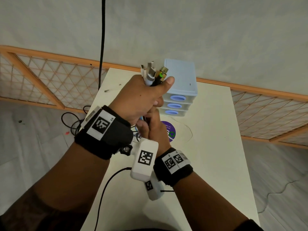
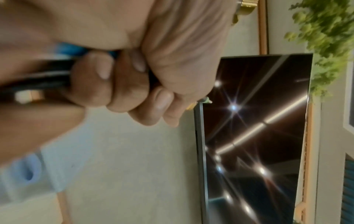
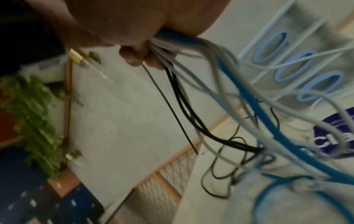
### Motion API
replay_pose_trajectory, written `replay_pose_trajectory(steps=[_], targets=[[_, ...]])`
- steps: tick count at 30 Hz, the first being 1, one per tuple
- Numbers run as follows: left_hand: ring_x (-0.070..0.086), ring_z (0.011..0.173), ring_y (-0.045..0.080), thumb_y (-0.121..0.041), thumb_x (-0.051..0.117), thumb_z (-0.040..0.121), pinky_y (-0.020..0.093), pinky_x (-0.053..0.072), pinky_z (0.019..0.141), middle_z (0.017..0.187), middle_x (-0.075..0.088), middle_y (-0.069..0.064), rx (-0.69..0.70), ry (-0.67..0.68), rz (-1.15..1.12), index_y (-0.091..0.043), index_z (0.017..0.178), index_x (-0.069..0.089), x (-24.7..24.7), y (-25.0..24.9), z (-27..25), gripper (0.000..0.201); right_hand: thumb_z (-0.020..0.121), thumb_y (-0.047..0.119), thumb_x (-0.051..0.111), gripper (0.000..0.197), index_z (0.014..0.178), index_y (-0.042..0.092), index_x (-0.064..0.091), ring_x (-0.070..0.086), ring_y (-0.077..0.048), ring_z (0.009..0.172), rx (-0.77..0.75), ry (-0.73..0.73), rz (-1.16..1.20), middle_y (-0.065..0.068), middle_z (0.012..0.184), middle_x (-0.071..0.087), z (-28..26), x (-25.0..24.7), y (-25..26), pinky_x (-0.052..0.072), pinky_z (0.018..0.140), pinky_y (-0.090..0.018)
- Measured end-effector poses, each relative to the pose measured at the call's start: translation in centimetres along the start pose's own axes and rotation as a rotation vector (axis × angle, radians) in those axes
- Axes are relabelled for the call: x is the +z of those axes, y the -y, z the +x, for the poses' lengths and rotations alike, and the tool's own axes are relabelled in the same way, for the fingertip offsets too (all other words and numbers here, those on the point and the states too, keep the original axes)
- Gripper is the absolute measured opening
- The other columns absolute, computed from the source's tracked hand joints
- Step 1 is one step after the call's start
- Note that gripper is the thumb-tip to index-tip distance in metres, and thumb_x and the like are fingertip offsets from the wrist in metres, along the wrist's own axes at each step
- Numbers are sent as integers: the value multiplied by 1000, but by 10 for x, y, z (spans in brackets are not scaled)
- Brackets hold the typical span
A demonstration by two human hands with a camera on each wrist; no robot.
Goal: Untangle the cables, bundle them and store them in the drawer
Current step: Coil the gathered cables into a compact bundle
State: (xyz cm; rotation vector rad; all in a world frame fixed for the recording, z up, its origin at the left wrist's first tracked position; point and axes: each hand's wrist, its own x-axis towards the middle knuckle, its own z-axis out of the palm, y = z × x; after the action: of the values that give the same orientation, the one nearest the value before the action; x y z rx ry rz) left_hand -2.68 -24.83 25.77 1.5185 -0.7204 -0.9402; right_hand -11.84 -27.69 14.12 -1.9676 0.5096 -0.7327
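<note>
Bundle of white, blue and black cables (image 1: 152,75), long axis roughly upright, plug ends pointing up and away, above the white table (image 1: 216,130). Left hand (image 1: 141,97) fisted around it; right hand (image 1: 156,129) grips the strands just below. Pale-blue three-drawer plastic cabinet (image 1: 183,90) stands just behind.

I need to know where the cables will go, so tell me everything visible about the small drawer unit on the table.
The drawer unit is a small pale-blue plastic chest with a flat lid and three stacked, translucent-looking drawers, each with an oval blue-rimmed handle opening. All three drawers look closed. It stands upright on the white table, toward its far edge, behind the raised left hand. In these views nothing touches it apart from the table; the cables hang in front of it.
</note>
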Motion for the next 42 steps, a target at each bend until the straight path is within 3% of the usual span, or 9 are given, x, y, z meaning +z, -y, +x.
replay_pose_trajectory(steps=[6,12,16,22,26,30,35,39,42], targets=[[26,42,12,-37,66,98,25,20,46,50,35,-6,-3,-30,-37,-24,64,42,1,-7,3,44,102,40,49,23,99,22,35,54,-25,71,341,194,-61,2,74,51,-14,11,-27,52,77,-54],[23,43,15,-44,66,97,24,21,47,50,36,-5,-14,-42,-54,-22,65,42,0,0,6,45,101,55,44,34,108,21,40,67,-41,84,378,258,-94,-17,91,67,-12,13,-43,55,82,-58],[20,46,15,-55,64,93,25,17,47,58,36,-2,22,-71,-81,-24,68,52,-7,6,7,42,104,52,42,38,119,17,47,68,-30,78,322,335,-176,-10,88,69,-11,8,-51,57,76,-49],[22,43,15,-69,58,88,23,22,44,58,36,1,-17,-158,109,-19,70,46,-49,39,17,55,96,48,62,17,82,42,57,57,-2,64,239,258,-40,19,69,62,-13,-30,-53,47,65,-26],[28,39,13,-73,49,90,24,23,44,63,48,4,-131,-18,271,-6,85,72,-58,82,10,72,82,54,77,31,89,24,75,68,-8,75,158,249,-59,13,81,74,4,-44,-35,55,72,-37],[25,40,13,-87,44,82,28,19,45,51,39,1,-186,131,345,0,83,62,-43,101,-3,89,81,20,84,17,89,11,72,68,-12,66,195,224,91,7,74,74,14,-48,-20,58,71,-41],[23,45,13,-63,68,85,25,16,41,63,53,-1,-202,401,48,-15,80,68,-35,104,-18,48,75,-9,79,51,100,16,42,60,-25,50,325,200,279,-21,68,65,26,-51,-11,51,54,-33],[38,47,10,-18,79,86,17,28,43,56,49,2,-201,401,99,-14,68,54,-32,96,-16,32,65,-3,88,68,110,18,42,59,-22,58,361,234,285,-14,71,65,28,-53,-10,49,60,-33],[43,48,10,-24,85,81,20,28,47,58,53,5,-202,353,93,-18,71,63,-34,99,-15,24,71,2,89,70,119,15,39,60,-19,60,392,278,297,-13,76,65,29,-57,-7,49,61,-31]])
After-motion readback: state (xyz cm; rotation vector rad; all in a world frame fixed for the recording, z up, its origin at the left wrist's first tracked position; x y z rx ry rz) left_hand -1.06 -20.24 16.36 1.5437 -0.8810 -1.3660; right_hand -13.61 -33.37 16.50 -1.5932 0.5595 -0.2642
